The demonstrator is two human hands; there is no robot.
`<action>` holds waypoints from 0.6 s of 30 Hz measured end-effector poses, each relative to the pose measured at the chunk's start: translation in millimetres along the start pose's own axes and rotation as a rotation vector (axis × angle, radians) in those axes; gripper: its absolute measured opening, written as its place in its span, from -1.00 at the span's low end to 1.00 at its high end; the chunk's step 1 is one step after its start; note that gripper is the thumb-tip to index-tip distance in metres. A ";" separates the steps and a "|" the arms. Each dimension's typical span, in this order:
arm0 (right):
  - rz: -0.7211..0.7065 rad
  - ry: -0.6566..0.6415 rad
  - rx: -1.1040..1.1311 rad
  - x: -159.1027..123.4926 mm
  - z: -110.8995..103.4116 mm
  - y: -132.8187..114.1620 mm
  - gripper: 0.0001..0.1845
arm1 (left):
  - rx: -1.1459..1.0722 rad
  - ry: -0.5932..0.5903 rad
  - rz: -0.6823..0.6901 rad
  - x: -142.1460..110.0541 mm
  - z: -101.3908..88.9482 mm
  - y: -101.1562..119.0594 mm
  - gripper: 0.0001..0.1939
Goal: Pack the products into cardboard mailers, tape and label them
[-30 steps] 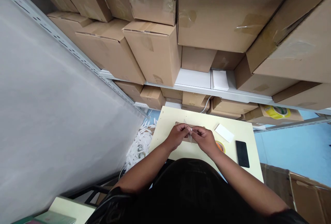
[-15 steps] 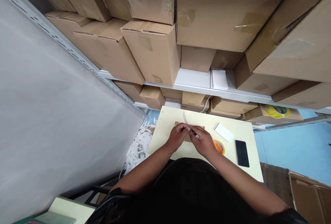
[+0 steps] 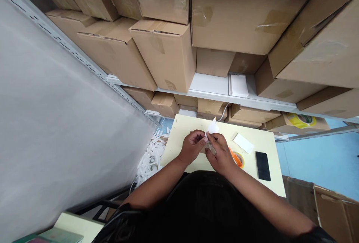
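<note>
My left hand (image 3: pixel 193 145) and my right hand (image 3: pixel 221 152) meet over the middle of a small pale yellow table (image 3: pixel 179 138). Both are closed in a pinch on a small white paper slip (image 3: pixel 212 127) that sticks up between the fingertips. A small clear item under my right fingers is too small to make out. A brown cardboard piece lies mostly hidden beneath the hands.
An orange tape roll (image 3: pixel 238 158), a white card (image 3: pixel 243 143) and a black phone (image 3: pixel 263 166) lie on the table's right side. White paper strips (image 3: pixel 151 157) are heaped on the floor at the left. Stacked cardboard boxes (image 3: pixel 165 52) fill the shelves ahead.
The white slip has come up from between my fingers and now stands above them. My hands shifted slightly away from me; the brown cardboard piece is now more covered.
</note>
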State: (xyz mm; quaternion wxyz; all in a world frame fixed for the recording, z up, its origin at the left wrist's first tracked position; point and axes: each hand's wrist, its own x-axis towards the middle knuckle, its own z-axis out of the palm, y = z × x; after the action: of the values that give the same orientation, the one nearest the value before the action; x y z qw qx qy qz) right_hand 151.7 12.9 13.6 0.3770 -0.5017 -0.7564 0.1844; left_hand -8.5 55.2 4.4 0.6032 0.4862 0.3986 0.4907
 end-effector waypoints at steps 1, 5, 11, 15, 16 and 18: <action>-0.004 0.004 -0.006 0.1 -0.6 -0.7 -0.11 | -0.011 -0.007 -0.008 0.2 -0.1 1.4 -0.77; 0.005 0.014 -0.008 0.3 -1.9 0.0 -0.13 | -0.036 -0.044 -0.034 2.0 0.1 5.7 -0.76; 0.031 -0.005 0.014 0.0 -2.3 3.2 -0.18 | -0.062 -0.054 -0.067 4.4 -1.9 2.2 -0.73; 0.051 -0.022 0.031 0.3 -2.2 4.2 -0.21 | -0.054 -0.051 -0.096 4.6 -4.2 -2.5 -0.71; 0.052 -0.022 0.037 0.5 -2.0 4.4 -0.22 | -0.048 -0.050 -0.098 4.5 -4.7 -2.9 -0.71; 0.050 -0.018 0.047 1.0 -1.7 4.8 -0.22 | -0.036 -0.043 -0.094 4.4 -5.3 -2.9 -0.71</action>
State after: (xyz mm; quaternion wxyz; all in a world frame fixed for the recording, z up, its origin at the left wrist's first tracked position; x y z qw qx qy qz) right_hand 155.8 15.7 11.9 0.3774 -0.5096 -0.7425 0.2161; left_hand -12.1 60.5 0.5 0.6429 0.4663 0.3991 0.4583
